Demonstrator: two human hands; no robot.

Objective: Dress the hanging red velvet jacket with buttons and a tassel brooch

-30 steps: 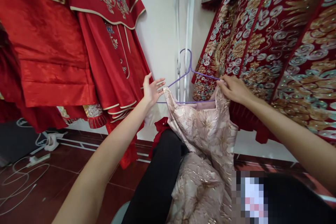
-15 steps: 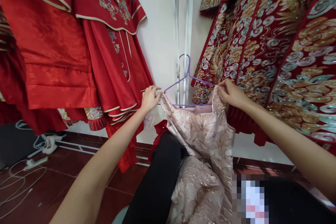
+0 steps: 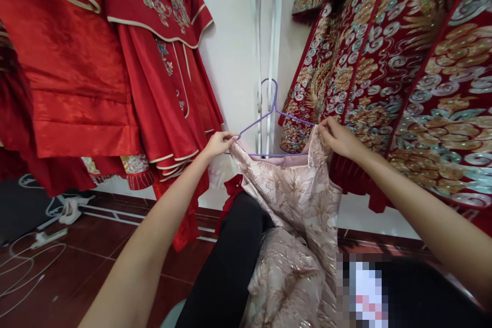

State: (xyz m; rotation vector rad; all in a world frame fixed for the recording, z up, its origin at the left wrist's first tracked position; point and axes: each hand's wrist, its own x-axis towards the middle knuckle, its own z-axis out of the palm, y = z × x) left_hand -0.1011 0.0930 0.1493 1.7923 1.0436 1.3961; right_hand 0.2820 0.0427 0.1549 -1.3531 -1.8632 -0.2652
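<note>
A pale pink brocade dress with shiny floral patterning hangs on a purple hanger and drapes down over my lap. My left hand pinches its left shoulder strap at the hanger's left end. At the opposite end, my right hand grips the right strap between thumb and fingers. The hanger's hook points up in front of two white upright poles; whether it touches them I cannot tell. The dress's lower part lies bunched beside my black-clad leg.
Red embroidered garments hang at left, and heavily beaded dark red ones at right. White poles stand in the corner. Pale shoes, a power strip and loose white cables lie at lower left on the dark red tiled floor.
My left hand's fingers have closed on the left strap, which has spread slightly outward to the left. My right hand keeps its grip at the right strap.
</note>
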